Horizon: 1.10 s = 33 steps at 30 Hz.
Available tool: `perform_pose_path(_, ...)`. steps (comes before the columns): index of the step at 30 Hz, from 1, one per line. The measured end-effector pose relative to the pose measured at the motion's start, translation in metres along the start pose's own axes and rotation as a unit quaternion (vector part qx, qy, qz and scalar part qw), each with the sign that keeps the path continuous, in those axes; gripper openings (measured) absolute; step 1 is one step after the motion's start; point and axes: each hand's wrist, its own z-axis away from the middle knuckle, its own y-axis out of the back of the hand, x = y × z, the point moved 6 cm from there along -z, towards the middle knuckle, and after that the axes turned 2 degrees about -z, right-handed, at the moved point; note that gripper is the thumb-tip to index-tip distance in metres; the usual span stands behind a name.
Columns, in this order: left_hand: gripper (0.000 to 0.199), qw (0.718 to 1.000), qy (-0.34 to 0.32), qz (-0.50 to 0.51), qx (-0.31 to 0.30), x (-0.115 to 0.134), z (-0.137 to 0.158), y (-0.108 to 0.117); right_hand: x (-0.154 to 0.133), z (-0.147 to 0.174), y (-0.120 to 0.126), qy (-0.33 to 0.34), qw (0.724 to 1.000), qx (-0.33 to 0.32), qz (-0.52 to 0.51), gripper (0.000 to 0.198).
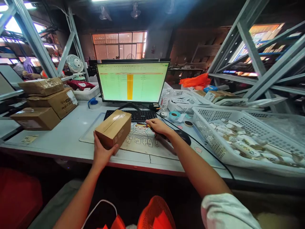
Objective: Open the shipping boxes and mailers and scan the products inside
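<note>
My left hand grips the near end of a taped cardboard box, fingers on its left side and thumb on its right. The box sits on a desk mat with cartoon print, tilted slightly, in front of the keyboard. To the right of the box, my right hand is closed around a slim yellow-and-black tool, whose tip points toward the box; the palm hides most of it. Below that wrist lies a dark, grey-edged object, partly covered. A black mouse is beside my right forearm.
A monitor stands behind the keyboard. Several cardboard boxes are stacked at left. At right are a white basket of small packets, tape rolls and a plastic bottle. A black cable crosses the desk.
</note>
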Motion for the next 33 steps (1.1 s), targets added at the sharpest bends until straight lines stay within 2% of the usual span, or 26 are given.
perform_pose_path(2, 0.135, 0.994, -0.014, 0.038, -0.101, -0.007, -0.028, 0.011, -0.002, -0.006, 0.000, 0.001, 1.000, -0.004, 0.002, 0.042)
perform_pose_path(4, 0.124, 0.975, -0.021, 0.091, -0.204, -0.015, -0.052, 0.017, -0.003, -0.012, -0.001, -0.008, 1.000, -0.009, -0.004, 0.042)
perform_pose_path(6, 0.115, 0.961, -0.012, 0.119, -0.249, -0.024, -0.070, 0.017, -0.004, -0.020, -0.003, -0.015, 1.000, -0.014, -0.010, 0.042)
perform_pose_path(8, 0.105, 0.956, 0.009, 0.135, -0.260, -0.032, -0.078, 0.009, -0.008, -0.029, -0.006, -0.010, 1.000, -0.017, -0.008, 0.043)
perform_pose_path(12, 0.087, 0.947, 0.034, 0.173, -0.268, -0.041, -0.076, -0.010, -0.022, -0.047, -0.012, 0.017, 1.000, -0.015, -0.001, 0.045)
perform_pose_path(17, 0.082, 0.944, 0.046, 0.174, -0.277, -0.043, -0.069, -0.008, -0.036, -0.054, -0.018, 0.023, 0.999, -0.031, -0.007, 0.042)
perform_pose_path(22, 0.082, 0.950, 0.044, 0.176, -0.256, -0.042, -0.066, -0.004, -0.045, -0.036, -0.021, 0.030, 0.999, -0.043, -0.004, 0.040)
perform_pose_path(29, 0.077, 0.966, 0.011, 0.119, -0.230, -0.043, -0.066, -0.001, -0.052, 0.000, -0.022, 0.012, 0.999, -0.036, 0.002, 0.039)
perform_pose_path(33, 0.071, 0.960, 0.006, 0.115, -0.255, -0.039, -0.062, -0.003, -0.043, 0.013, -0.023, 0.018, 0.999, -0.042, -0.005, 0.040)
